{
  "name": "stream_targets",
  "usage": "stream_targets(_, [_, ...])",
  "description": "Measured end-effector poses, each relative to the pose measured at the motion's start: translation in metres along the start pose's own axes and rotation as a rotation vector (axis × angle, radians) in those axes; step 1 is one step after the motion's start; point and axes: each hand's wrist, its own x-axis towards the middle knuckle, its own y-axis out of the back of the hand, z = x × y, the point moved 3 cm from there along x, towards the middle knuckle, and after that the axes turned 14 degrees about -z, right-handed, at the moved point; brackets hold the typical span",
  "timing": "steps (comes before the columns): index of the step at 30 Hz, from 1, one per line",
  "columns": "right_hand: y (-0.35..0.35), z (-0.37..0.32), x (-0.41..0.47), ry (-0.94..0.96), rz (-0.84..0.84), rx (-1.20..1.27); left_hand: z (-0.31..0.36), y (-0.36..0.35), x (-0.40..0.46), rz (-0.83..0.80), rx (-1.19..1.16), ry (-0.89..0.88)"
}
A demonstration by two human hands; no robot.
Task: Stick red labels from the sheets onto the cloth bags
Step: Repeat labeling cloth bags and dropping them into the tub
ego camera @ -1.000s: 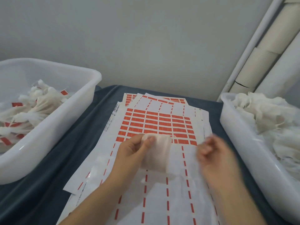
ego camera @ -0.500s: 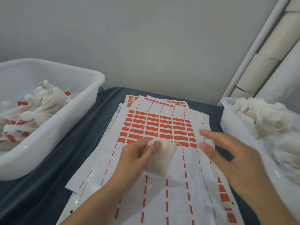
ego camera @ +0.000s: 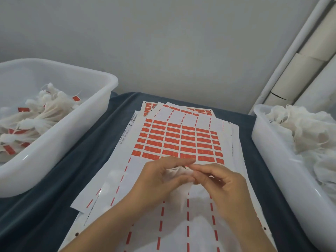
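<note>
Right hand [ego camera: 218, 180] has joined left hand [ego camera: 158, 179] gripping cloth bag [ego camera: 177, 179].

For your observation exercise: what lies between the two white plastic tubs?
In the head view, overlapping sheets of red labels on dark blue cloth, with both hands holding a white cloth bag.

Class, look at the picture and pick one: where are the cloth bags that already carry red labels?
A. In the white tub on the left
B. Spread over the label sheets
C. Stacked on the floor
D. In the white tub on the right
A: the left tub holds bags with red labels on them, while the bags in the right tub show no red at all.
</note>
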Motion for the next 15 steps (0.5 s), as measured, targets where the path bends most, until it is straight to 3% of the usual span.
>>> stream_targets(4, [0.001,0.004,0.000,-0.053,0.044,-0.190,-0.003,0.005,-0.001,0.079,0.158,0.022])
stream_targets(6, [-0.002,0.003,-0.001,-0.069,0.050,-0.172,-0.002,0.006,-0.002,0.080,0.188,0.005])
stream_targets(12, [0.012,0.002,-0.004,-0.070,0.135,0.545,0.000,0.017,-0.001,0.153,-0.011,0.080])
stream_targets(15, [0.005,0.001,-0.002,-0.060,0.140,0.599,-0.003,0.013,0.000,0.123,0.058,0.091])
